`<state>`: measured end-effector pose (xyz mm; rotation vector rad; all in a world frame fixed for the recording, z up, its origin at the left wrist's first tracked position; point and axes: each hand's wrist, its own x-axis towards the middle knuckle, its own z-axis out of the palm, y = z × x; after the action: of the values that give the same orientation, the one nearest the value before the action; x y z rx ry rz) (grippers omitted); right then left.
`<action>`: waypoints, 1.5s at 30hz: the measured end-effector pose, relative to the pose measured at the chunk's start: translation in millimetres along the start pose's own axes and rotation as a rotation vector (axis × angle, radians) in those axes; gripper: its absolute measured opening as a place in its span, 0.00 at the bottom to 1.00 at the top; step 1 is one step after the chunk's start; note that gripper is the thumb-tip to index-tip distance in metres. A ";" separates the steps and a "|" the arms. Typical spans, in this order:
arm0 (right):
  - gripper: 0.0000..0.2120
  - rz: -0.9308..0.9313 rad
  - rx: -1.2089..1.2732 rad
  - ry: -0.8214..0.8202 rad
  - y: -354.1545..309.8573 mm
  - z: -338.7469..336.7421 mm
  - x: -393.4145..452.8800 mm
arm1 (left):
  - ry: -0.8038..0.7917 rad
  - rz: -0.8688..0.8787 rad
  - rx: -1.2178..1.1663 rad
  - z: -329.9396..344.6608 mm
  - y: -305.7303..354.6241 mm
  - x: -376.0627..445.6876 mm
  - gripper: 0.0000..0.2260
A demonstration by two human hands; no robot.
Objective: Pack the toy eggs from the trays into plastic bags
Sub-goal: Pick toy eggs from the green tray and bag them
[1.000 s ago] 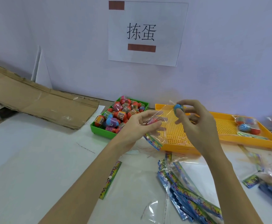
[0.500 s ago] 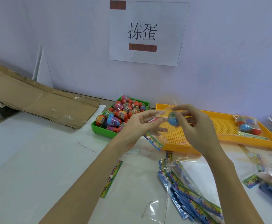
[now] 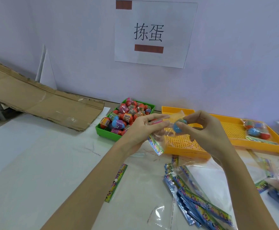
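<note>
While both hands meet at mid-frame above the yellow tray (image 3: 181,146), the right hand (image 3: 205,131) pinches a blue toy egg (image 3: 178,127) between thumb and forefinger, its other fingers (image 3: 200,116) curled loosely above. The left hand (image 3: 142,130) holds the mouth of a clear plastic bag (image 3: 158,138), fingers nearly straight and pressed together along the film. The egg sits at the bag's opening; whether it is inside cannot be told. The bag has a colourful printed strip hanging down. At centre, a green tray (image 3: 109,134) is heaped with red and blue eggs. Empty bags (image 3: 201,201) lie on the surface at lower right.
</note>
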<state>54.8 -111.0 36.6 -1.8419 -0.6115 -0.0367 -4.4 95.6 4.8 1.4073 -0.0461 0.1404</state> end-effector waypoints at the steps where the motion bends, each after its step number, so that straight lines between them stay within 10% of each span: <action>1: 0.19 0.000 0.000 -0.001 -0.3 -0.9 -0.5 | -0.012 -0.013 -0.008 0.2 0.4 -0.3 0.18; 23: 0.01 -0.109 -0.107 0.017 5.3 -4.4 2.2 | -0.100 -0.125 -0.183 2.9 3.0 -2.7 0.19; 45: 0.05 -0.015 0.047 0.089 2.6 0.0 1.6 | -0.099 -0.101 -0.338 7.8 6.1 -4.0 0.20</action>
<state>57.3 -111.0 34.8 -1.7805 -0.5592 -0.1132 -8.8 88.5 11.6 1.0759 -0.0765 -0.0210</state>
